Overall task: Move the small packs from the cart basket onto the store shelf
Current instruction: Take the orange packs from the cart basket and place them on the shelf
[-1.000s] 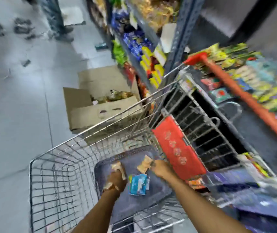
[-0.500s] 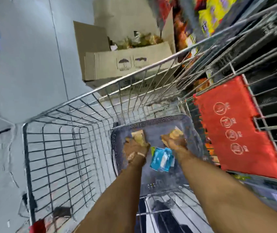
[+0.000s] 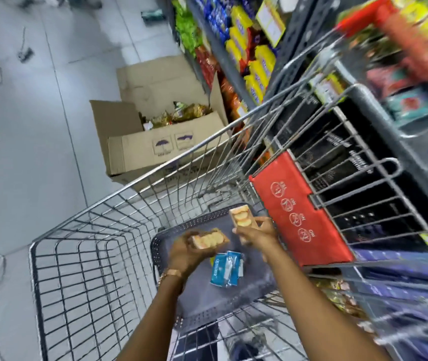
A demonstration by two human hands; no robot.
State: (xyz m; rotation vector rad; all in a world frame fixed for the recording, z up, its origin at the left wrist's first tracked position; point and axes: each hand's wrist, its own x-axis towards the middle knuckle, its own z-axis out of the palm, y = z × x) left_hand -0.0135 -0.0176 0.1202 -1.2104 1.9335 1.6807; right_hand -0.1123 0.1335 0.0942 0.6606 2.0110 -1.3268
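- Both hands are rising out of the tray point(image 3: 171, 230) since the earlier frames, each now carrying a biscuit pack clear of the tray floor; the camera is also swinging up toward the shelf point(image 3: 236, 63).
- Left hand point(image 3: 185, 252) is curling around one biscuit pack point(image 3: 209, 240), fingers underneath, thumb side up; the pack is lying roughly flat, above the tray.
- Right hand point(image 3: 255, 234) is pinching a second pack point(image 3: 241, 220) between thumb and fingers, with the pack standing tilted, top end leaning far.
- Blue packs point(image 3: 227, 268) are remaining in the tray, near side, between the two forearms.
- Cart point(image 3: 129, 201) is sitting left of the shelf; the red flap point(image 3: 296, 212) and wire seat frame are standing between the hands and the shelf on the right.
- Risk, judged: the right pack is being held by a narrow grip at its lower part, so it could be slipping or pivoting if it brushes the cart rim or red flap on the way right.
- Risk, judged: the picture is blurring at the right, so placement there cannot be checked; packs could be toppling stock already crowding the shelf.
- Box point(image 3: 155, 142) on the floor, far of the cart, is limiting any stepping closer.
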